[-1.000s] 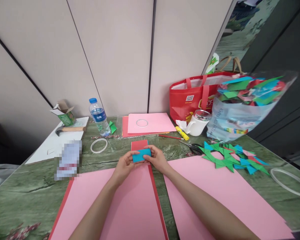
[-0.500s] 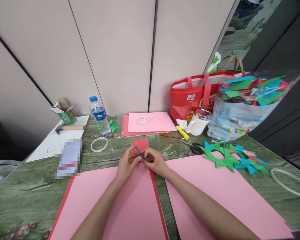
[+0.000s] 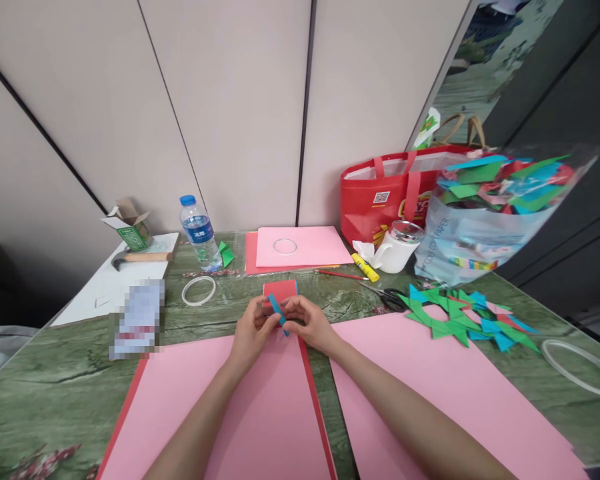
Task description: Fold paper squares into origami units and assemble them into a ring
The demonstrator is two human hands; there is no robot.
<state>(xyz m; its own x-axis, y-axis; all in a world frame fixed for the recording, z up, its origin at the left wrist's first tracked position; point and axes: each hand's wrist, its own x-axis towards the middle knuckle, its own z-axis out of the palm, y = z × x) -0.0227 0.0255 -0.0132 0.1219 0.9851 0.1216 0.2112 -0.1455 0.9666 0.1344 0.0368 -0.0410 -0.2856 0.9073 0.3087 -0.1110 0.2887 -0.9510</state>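
Observation:
A narrow blue strip of folded paper (image 3: 276,307) is pinched between my two hands, tilted above the near pink sheets. My left hand (image 3: 253,328) grips it from the left, thumb and fingers closed. From the right, my right hand (image 3: 307,324) holds its lower part between thumb and fingers. Just beyond the hands lies a small stack of red paper (image 3: 279,289) with a blue edge, partly hidden by the fingers. Large pink sheets (image 3: 230,407) with red ones beneath lie under my forearms.
Folded green and blue paper pieces (image 3: 455,317) and scissors (image 3: 394,299) lie to the right, near a white mug (image 3: 400,247) and a bag of coloured paper (image 3: 480,227). A water bottle (image 3: 200,233), tape roll (image 3: 199,291) and hammer (image 3: 143,257) are on the left.
The blue paper strip has turned so that more of its flat face shows, and its lower end now points down below my fingers. Both hands stay in nearly the same place.

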